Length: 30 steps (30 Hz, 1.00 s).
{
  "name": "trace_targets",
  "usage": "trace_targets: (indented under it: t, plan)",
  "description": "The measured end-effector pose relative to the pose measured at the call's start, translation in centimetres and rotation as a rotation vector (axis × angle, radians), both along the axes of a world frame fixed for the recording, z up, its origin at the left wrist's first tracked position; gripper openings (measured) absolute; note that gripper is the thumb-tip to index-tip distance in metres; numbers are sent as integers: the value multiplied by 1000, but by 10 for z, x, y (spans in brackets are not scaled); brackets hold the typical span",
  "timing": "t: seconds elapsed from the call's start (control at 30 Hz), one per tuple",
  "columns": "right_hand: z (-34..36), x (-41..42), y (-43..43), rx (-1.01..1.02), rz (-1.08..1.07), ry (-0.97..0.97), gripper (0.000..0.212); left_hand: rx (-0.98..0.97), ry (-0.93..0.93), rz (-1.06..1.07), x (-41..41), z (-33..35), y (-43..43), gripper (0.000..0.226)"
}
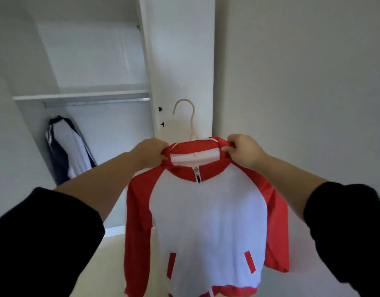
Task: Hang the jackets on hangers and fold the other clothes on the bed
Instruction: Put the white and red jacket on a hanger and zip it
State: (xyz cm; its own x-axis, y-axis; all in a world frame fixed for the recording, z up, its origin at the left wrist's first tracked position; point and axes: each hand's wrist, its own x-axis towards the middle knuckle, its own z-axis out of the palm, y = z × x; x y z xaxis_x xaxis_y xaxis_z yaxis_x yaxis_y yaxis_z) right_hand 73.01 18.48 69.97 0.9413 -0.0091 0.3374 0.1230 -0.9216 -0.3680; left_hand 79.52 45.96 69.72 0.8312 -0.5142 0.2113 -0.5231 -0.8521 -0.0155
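Observation:
A red and white zip jacket (208,221) hangs in front of me on a pale hanger (190,118), whose hook sticks up above the collar. My left hand (151,152) grips the left side of the red collar. My right hand (242,151) grips the right side of the collar. The zip is closed up to the neck and both red sleeves hang down. The hanger's shoulders are hidden inside the jacket.
An open white wardrobe stands to the left with a metal rail (96,102) under a shelf (81,95). A navy and white jacket (66,148) hangs at the rail's left end. The wardrobe's white side panel (182,61) and a plain wall (302,82) are behind the jacket.

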Motion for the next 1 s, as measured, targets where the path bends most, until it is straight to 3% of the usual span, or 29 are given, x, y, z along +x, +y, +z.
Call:
trace_targets:
  t: [0.2,0.47,0.67,0.87,1.0]
  plan:
    - [-17,72,36,156,208,286,51,2,-57,286,25,-14,52,17]
    - [-42,132,122,252,509,608,44,-81,-66,549,38,-46,148,10]
    - [-50,174,213,363,503,515,28,-115,-7,645,81,-53,229,11]
    - [-48,221,320,391,414,466,32,-566,-57,610,129,-60,298,30]
    - [-56,247,375,406,366,495,35,-853,180,577,165,-53,315,36]
